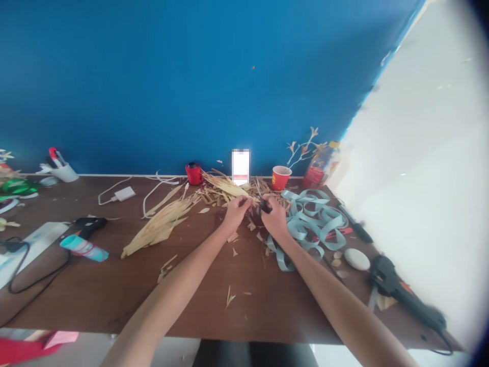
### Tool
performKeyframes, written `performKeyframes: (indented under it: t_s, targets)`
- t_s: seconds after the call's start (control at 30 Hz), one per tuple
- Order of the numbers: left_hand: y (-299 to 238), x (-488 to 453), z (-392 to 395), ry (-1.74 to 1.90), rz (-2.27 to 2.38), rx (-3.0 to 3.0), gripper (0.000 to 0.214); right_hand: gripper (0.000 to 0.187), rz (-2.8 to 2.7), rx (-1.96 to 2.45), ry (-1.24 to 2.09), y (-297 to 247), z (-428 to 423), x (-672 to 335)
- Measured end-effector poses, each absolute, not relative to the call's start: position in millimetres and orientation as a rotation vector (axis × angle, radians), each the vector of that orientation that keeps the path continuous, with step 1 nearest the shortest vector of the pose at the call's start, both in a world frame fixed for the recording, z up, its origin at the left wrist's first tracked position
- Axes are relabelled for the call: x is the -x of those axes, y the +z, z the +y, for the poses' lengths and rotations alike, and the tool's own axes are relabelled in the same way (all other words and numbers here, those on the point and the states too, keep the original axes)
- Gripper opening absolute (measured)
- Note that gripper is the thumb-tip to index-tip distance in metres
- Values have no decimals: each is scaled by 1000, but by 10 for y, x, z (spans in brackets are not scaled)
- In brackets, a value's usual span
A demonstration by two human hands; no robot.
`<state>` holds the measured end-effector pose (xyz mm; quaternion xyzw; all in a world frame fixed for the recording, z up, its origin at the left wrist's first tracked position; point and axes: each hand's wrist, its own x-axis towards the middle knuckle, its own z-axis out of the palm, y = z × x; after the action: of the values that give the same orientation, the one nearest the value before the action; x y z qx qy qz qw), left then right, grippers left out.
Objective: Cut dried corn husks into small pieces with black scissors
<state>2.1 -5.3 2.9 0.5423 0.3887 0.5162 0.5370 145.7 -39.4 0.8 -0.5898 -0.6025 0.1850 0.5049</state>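
My left hand (236, 211) is closed in a pinch on a strip of dried corn husk (225, 189) at the far middle of the brown table (114, 290). My right hand (274, 216) is closed round a dark pair of scissors (263, 205), whose blades point up toward the husk. The two hands nearly touch. A long pile of pale husks (160, 227) lies to the left of my left hand. Small husk scraps (231, 295) are scattered on the table below the hands.
Light blue ribbon loops (313, 219) lie right of my right hand. A red paper cup (280, 178), a red spool (193, 173) and a phone (240, 166) stand by the blue wall. Black glue guns (401, 290) (89, 224), a teal tube (84, 248) and a white charger (124, 193) lie around.
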Motion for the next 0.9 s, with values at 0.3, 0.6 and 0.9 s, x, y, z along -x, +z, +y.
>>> performKeyframes:
  t_s: [0.3, 0.6, 0.9]
  targets:
    - [16, -9, -11, 1350, 902, -1094, 27, 28, -1608, 1531, 372, -9, -387, -1458]
    - [19, -3, 21, 1364, 856, -956, 32, 27, -1730, 1570, 371, 31, -400, -1435]
    - [14, 1, 15, 1341, 806, -933, 34, 28, -1746, 1594, 358, 77, -428, -1420]
